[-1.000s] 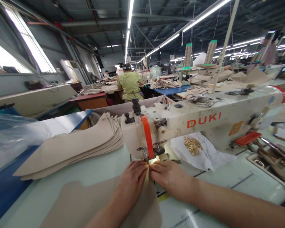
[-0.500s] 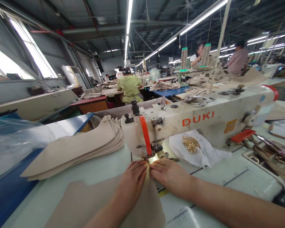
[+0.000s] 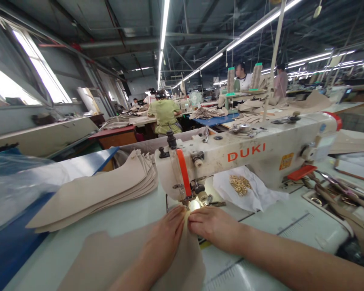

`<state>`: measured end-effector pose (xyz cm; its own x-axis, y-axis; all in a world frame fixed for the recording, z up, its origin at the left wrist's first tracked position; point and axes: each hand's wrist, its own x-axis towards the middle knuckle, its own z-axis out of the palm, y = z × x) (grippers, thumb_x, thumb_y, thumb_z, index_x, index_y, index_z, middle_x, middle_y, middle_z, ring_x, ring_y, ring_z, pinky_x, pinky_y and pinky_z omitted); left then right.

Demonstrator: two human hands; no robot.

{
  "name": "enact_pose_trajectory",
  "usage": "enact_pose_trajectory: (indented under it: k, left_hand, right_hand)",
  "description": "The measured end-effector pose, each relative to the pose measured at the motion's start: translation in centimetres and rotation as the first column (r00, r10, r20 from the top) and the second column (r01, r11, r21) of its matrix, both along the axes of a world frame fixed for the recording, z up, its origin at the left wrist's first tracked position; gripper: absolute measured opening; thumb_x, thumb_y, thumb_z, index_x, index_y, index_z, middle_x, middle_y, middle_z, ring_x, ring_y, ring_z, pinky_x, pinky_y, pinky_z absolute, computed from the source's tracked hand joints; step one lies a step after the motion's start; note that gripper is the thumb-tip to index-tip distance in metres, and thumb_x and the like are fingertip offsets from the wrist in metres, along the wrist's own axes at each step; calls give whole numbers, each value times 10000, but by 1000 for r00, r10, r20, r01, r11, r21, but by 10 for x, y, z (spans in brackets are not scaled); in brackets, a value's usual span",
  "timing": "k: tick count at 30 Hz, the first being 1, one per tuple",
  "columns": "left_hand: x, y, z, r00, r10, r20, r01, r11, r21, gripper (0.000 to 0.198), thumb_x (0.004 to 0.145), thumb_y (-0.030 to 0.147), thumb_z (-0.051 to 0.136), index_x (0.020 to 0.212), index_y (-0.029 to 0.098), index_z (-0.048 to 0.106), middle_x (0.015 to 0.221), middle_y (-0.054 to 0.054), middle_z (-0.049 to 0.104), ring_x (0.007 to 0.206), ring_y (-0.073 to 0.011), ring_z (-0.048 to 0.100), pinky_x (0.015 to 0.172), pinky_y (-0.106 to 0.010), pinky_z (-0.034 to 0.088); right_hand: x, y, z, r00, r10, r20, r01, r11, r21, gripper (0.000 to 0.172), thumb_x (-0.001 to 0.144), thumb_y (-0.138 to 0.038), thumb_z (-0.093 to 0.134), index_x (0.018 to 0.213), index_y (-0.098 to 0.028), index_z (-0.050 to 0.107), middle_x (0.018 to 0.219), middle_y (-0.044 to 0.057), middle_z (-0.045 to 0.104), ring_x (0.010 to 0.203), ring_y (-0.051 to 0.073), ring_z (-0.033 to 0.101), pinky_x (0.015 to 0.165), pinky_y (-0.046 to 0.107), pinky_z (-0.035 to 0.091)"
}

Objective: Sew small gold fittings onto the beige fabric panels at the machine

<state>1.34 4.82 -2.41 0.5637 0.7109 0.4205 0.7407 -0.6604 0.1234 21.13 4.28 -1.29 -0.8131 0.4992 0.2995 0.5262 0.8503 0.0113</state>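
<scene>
A beige fabric piece (image 3: pixel 115 254) lies on the pale green sewing table, its far end under the needle area of a white sewing machine (image 3: pixel 214 158). Close in front of the needle, my left hand (image 3: pixel 167 231) is closed on the fabric, fingers together and pointing forward. My right hand (image 3: pixel 214 225) pinches the fabric's right edge, thumb and fingertips almost meeting the left hand. A small lamp lights this spot. The fingertips partly hide the presser foot and the stitching point.
Left of the machine lies a stack of beige cut pieces (image 3: pixel 100 190), beside crumpled clear plastic (image 3: pixel 18 178). Gold metal rings (image 3: pixel 240 185) rest on white paper (image 3: pixel 262 198) under the machine arm. A tool tray (image 3: pixel 324 210) stands at right. Several people work farther back.
My view has shifted slightly, so the machine appears a little farther left. Both hands stay on the fabric by the needle. A person in the background has turned.
</scene>
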Motion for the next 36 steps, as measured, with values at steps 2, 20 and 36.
enact_pose_trajectory:
  k: [2,20,36]
  left_hand:
    - [0,1,-1,1000,10,20,-10,1000,17,304,879,193,421,1085,184,644,1113,-75,684,1022,-201,641,907,-361,521]
    - [2,8,1,999,51,10,-51,998,30,302,878,230,415,1041,178,663,1097,-85,691,988,-217,659,876,-363,536]
    - [8,6,7,992,115,49,-103,976,-192,340,883,233,389,1116,191,634,1197,-77,638,1104,-219,590,986,-385,455]
  right_hand:
    - [0,0,0,1000,-5,-4,5,1000,4,97,903,-194,523,932,-141,598,972,47,645,970,166,560,887,278,427]
    - [-3,6,1,1000,-3,-13,2,1000,-28,83,880,-134,532,916,-103,600,1008,69,642,1000,167,562,953,250,402]
    - [-2,8,-1,998,0,-68,-6,996,-88,108,900,-143,505,942,-111,600,1041,90,641,1035,174,559,980,259,387]
